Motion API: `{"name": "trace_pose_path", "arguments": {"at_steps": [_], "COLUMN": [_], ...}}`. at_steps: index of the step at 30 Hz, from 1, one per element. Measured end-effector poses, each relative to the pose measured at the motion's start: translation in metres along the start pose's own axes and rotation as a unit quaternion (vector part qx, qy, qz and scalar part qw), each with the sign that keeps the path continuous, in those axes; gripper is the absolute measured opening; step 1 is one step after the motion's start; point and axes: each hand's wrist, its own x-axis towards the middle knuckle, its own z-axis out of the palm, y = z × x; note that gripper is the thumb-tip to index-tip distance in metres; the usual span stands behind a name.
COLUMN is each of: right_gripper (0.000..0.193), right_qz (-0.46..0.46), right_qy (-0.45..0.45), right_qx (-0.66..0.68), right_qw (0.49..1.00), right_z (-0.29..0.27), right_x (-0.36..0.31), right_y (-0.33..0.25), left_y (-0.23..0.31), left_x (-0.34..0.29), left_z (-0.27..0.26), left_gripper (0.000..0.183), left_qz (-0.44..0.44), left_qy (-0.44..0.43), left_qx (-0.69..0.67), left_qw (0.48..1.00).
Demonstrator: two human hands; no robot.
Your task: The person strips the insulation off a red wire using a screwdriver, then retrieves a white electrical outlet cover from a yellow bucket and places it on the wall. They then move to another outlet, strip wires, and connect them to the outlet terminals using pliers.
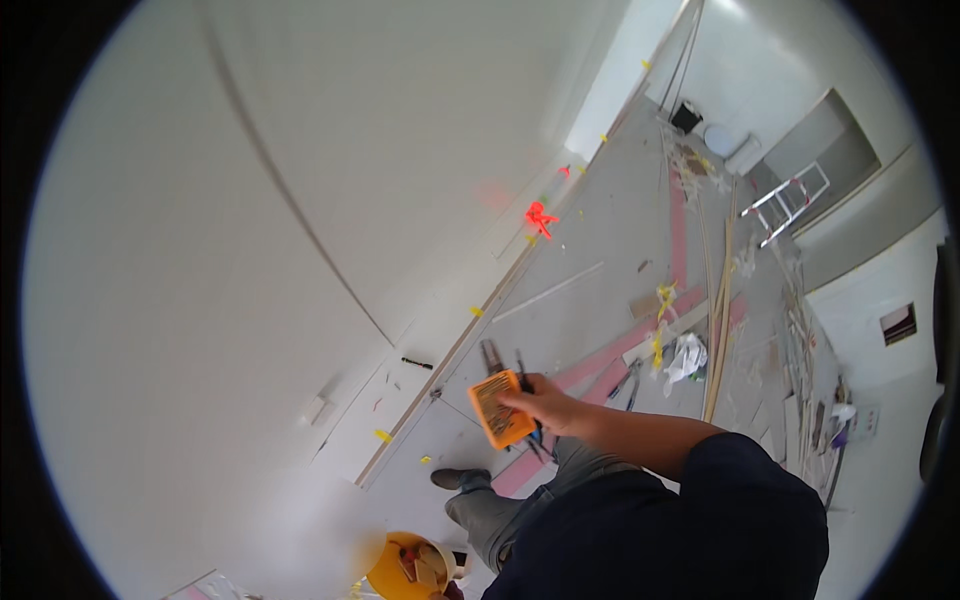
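An orange case (pixel 503 428) is pinched between the thumb and fingers (pixel 516 399) of the right hand (pixel 550 404) above the gray floor (pixel 550 340), while the left hand's state cannot be told.

Right grip (pixel 545 404) curled closed, thumb (pixel 512 398) uppermost; bare forearm (pixel 640 436) outstretched.

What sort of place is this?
Most likely a room being built or renovated: there's a ladder, long wooden strips lying on a floor littered with scraps, and a yellow bucket with things in it.
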Motion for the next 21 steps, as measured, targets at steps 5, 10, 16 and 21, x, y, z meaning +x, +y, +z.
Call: {"name": "trace_pose_path", "arguments": {"at_steps": [5, 10, 16, 21], "right_gripper": [0.038, 0.028, 0.027, 0.031], "right_qz": [-0.084, -0.159, -0.212, -0.235], "right_qy": [0.177, 0.362, 0.465, 0.536], "right_qx": [0.122, 0.231, 0.293, 0.324], "right_qw": [0.973, 0.889, 0.808, 0.743], "right_z": [-0.154, -0.293, -0.423, -0.474], "right_x": [-0.085, -0.17, -0.259, -0.294], "right_y": [0.01, 0.016, 0.021, 0.02], "left_y": [-0.025, 0.003, -0.01, -0.049], "left_x": [-0.017, -0.071, -0.157, -0.184], "left_z": [0.016, 0.144, 0.31, 0.448], "left_gripper": [0.031, 0.028, 0.031, 0.032], "left_qz": [0.037, 0.073, 0.112, 0.113], "left_qy": [-0.05, -0.019, -0.088, -0.129], "left_qx": [0.063, 0.143, 0.244, 0.322], "left_qw": [0.996, 0.987, 0.959, 0.931]}}
